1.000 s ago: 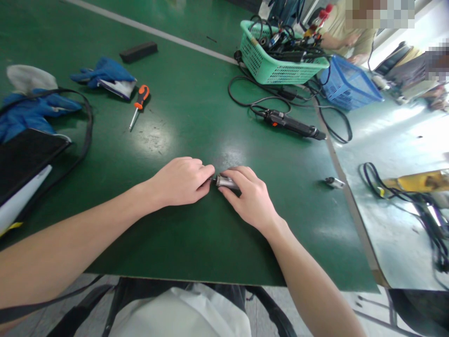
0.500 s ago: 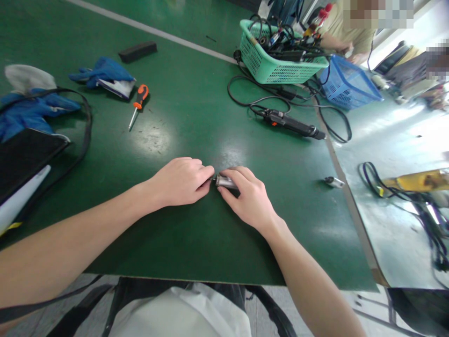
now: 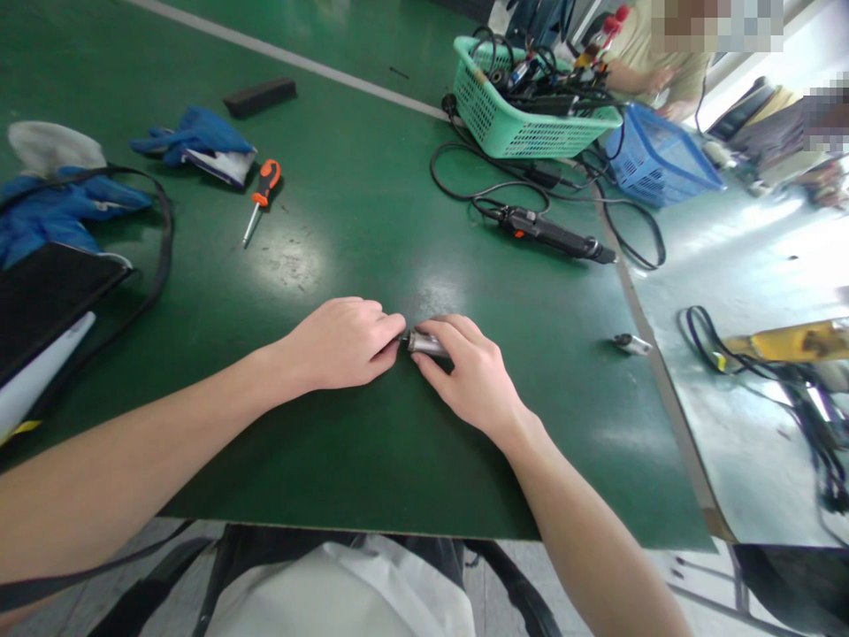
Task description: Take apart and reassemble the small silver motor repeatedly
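Note:
My right hand (image 3: 468, 372) is closed round a small silver metal cylinder (image 3: 424, 343) that lies on the green table mat (image 3: 371, 442). My left hand (image 3: 345, 341) rests beside it with fingers curled, its fingertips pinched at the cylinder's left tip; what they pinch is too small to name. Both hands meet near the middle of the mat, close to its front edge.
An orange-handled screwdriver (image 3: 263, 196), blue gloves (image 3: 195, 141), a black block (image 3: 260, 95) and a black strap (image 3: 163, 248) lie to the left. At the back are a green basket (image 3: 523, 106) of cables, a blue basket (image 3: 660, 159), and a corded electric screwdriver (image 3: 550, 234). A small metal part (image 3: 632, 343) lies right. Another person sits at the far right.

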`<state>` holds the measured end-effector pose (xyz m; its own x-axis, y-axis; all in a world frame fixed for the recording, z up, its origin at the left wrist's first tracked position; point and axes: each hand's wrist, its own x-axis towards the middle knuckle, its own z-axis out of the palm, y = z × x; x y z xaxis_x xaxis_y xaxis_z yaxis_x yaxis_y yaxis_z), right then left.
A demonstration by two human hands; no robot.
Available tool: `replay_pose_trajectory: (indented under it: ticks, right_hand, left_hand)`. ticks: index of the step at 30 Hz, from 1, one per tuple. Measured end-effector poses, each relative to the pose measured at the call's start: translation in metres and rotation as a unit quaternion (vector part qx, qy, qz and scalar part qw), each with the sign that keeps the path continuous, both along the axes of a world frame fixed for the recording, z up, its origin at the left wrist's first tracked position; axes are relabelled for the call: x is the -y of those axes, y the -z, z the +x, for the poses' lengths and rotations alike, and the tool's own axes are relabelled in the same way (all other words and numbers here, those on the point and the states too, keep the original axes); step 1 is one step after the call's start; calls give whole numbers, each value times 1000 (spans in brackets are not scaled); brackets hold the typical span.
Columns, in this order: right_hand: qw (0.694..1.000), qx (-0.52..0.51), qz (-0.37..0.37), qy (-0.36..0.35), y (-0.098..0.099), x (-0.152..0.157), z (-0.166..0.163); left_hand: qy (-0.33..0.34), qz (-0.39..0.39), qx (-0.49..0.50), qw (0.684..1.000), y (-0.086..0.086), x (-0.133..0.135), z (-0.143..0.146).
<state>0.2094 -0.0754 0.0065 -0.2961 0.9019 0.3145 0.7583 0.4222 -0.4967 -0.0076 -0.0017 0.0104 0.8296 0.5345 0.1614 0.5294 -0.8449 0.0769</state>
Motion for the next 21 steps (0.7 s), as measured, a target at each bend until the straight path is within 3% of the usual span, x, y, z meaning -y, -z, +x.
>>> replay_pose_trajectory:
  ticks: [21]
  right_hand:
    - [1000,2,6,-6,2,0,1]
  left_hand:
    - [10,-8,13,1000,0,0,0]
